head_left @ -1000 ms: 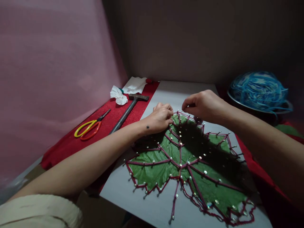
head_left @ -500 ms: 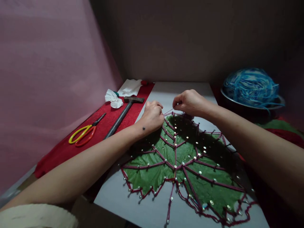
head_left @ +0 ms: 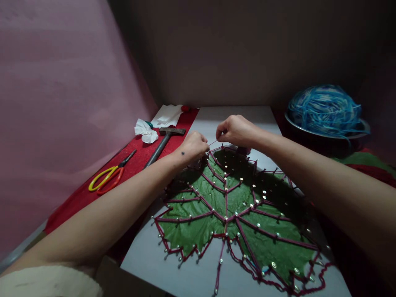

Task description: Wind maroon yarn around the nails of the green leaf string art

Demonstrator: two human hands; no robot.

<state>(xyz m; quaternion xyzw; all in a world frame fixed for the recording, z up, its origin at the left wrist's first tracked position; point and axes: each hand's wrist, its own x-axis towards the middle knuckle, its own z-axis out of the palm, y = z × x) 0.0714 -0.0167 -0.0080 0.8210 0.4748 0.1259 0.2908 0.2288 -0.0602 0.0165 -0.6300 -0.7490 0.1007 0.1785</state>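
A green leaf (head_left: 204, 227) lies on a white board (head_left: 173, 280), with nails standing along its outline and veins. Purple-red yarn (head_left: 182, 217) runs from nail to nail. Close to the leaf's far tip, my right hand (head_left: 235, 130) pinches a thin strand of this yarn. That strand stretches left to the fingertips of my left hand (head_left: 195, 147), which is closed over the upper left edge of the leaf. A small dark purple bundle (head_left: 243, 151), perhaps the yarn's ball, sits under my right wrist. My left fingertips are partly hidden.
On the red cloth (head_left: 123, 154) at left lie scissors (head_left: 108, 177) with yellow and red handles, a hammer (head_left: 163, 142) and crumpled white tissue (head_left: 146, 131). A metal bowl (head_left: 321, 134) of blue stringy material (head_left: 324, 109) stands at right. Walls rise behind and at left.
My right hand has shifted slightly left, nearer my left hand. The left hand has moved a little left too, and the whole view has drifted slightly.
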